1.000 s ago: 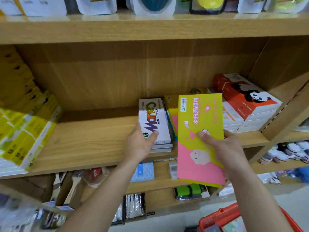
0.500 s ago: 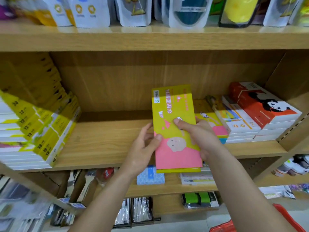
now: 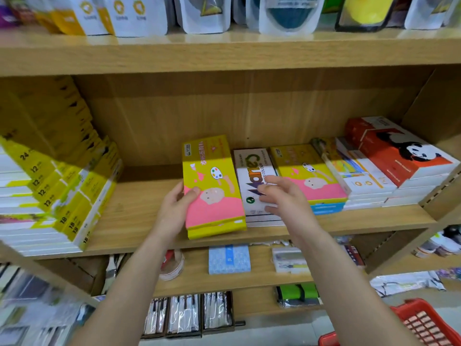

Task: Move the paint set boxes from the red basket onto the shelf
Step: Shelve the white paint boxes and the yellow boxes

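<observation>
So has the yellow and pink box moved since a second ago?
Yes. The yellow and pink box went from right of the white box to its left, now lying on the shelf.

Bright, warm light, with soft shadow under the top board.

Edges bend and blur; the lower left is smeared, maybe from head movement.

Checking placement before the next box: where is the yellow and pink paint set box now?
In the head view the yellow and pink paint set box lies on the wooden shelf, centre, left of the white watercolour box, with the left hand on its left edge.
</observation>
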Available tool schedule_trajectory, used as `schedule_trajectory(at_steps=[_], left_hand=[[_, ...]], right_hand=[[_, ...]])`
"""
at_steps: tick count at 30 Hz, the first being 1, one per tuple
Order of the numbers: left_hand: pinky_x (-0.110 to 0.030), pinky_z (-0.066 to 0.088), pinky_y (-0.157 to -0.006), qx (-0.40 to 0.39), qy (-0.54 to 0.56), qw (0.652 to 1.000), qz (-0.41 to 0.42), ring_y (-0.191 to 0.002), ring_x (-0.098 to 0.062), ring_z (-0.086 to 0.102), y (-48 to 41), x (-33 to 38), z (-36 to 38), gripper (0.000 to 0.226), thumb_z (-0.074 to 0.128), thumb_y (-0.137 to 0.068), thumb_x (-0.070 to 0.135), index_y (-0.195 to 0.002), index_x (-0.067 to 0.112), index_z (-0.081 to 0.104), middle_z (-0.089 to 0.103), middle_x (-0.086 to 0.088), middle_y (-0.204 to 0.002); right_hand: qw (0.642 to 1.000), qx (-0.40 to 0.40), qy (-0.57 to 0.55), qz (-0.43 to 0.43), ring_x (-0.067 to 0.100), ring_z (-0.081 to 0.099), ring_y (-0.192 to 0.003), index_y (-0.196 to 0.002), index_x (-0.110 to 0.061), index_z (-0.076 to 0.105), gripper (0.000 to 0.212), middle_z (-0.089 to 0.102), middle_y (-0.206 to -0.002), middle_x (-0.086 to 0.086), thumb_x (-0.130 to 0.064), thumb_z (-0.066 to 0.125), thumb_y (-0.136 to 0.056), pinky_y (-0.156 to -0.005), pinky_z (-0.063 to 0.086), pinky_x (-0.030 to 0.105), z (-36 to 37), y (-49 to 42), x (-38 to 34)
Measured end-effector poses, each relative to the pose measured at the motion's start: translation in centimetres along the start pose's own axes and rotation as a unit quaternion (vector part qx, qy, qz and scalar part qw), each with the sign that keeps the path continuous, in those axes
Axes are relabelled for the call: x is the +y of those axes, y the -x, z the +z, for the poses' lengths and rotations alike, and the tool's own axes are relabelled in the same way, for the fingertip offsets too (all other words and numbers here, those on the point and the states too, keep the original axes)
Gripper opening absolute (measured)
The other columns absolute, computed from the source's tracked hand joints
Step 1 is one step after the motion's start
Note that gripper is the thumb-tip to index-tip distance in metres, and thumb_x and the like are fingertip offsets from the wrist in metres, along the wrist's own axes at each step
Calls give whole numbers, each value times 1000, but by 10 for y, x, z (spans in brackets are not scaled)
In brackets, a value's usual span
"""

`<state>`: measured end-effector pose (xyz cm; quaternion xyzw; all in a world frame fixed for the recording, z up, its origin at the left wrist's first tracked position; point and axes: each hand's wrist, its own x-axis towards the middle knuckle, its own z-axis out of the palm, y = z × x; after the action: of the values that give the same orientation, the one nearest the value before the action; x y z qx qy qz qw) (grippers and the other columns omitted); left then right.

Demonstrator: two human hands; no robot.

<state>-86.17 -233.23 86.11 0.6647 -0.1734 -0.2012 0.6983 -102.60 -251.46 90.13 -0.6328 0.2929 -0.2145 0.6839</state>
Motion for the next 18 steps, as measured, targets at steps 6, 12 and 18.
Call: schedule_trajectory(at_steps=[6, 12, 18], left_hand=[[-16, 52, -56, -2, -87, 995, -39, -69, -6, 73, -28, -7, -13, 17, 64, -97, 19, -113, 18, 69, 79, -1, -93], [-30, 55, -67, -10, -227, 972, -54, -80, -23, 75, -35, -10, -11, 30, 65, -90, 48, -95, 21, 76, 80, 2, -83], [-41, 55, -92, 12, -243, 969, -51, -103, -21, 71, -9, -15, -5, 48, 67, -84, 50, -125, 25, 62, 72, 12, -107]], right_hand=[[997, 14, 77, -24, 11, 67, -97, -105, -26, 70, 11, 71, -101, -4, -21, 66, -97, -81, 51, 28, 3, 0, 15], [990, 9, 131, -49, 5, 67, -97, -109, -19, 72, 13, 74, -102, -6, -19, 67, -96, -78, 47, 19, 8, -7, 27], [971, 10, 212, -111, 5, 61, -90, -108, -29, 69, 14, 68, -108, -12, -22, 68, -96, -75, 47, 20, 8, -3, 41]])
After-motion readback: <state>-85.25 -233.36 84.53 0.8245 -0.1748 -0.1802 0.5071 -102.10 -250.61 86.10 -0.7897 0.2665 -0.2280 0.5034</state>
